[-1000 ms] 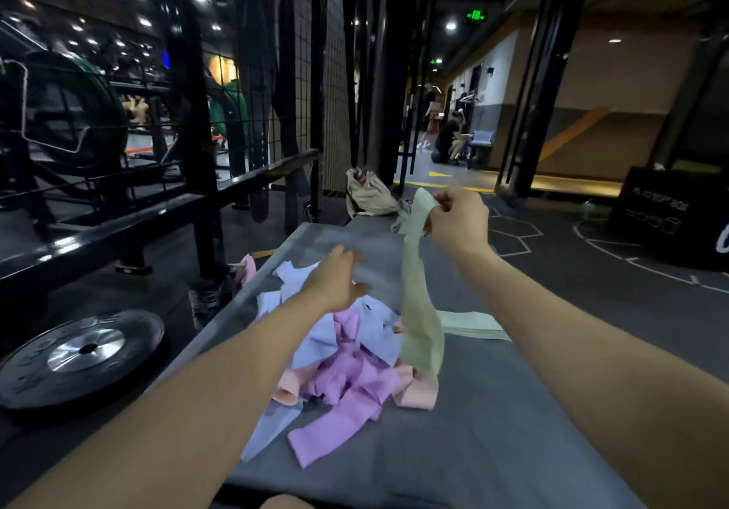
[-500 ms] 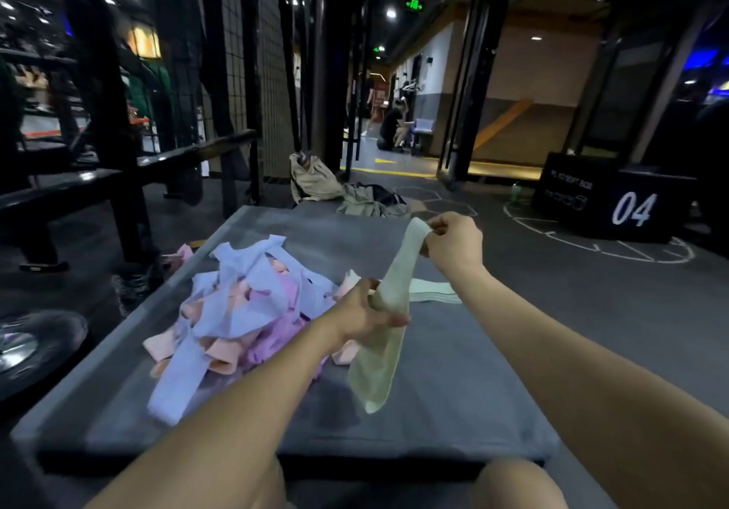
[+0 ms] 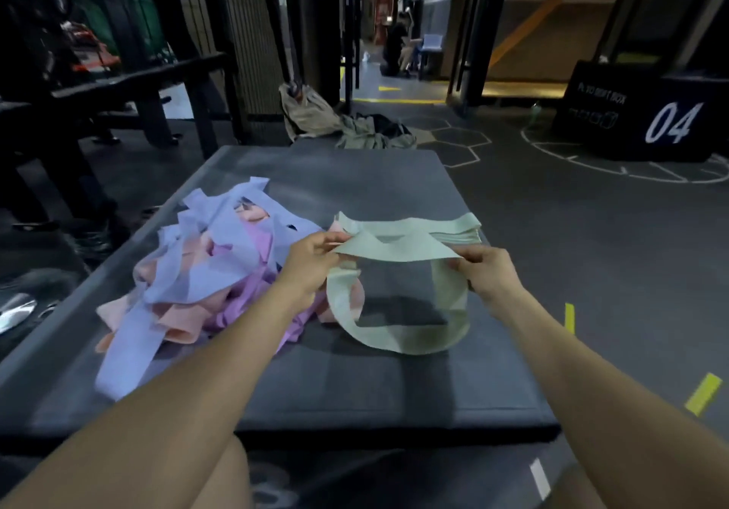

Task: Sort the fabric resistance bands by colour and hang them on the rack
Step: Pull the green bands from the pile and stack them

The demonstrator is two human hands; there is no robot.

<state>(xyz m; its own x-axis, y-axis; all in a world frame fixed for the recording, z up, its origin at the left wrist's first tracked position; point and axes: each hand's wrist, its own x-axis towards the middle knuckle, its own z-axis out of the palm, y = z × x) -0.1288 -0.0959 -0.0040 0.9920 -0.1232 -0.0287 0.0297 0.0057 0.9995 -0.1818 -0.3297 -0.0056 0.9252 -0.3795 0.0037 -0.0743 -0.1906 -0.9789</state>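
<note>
My left hand (image 3: 315,260) and right hand (image 3: 483,272) pinch a green band (image 3: 398,250) stretched sideways, green stack (image 3: 453,230) just beyond.

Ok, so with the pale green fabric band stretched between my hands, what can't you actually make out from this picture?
- Head view: how many bands lie in the tangled pile of lilac, peach and purple fabric bands; they overlap one another.
- The count in the folded stack of pale green bands; the pale green fabric band pinched by the left hand and right hand partly covers it.
- The hanging rack: not identifiable in frame.
</note>
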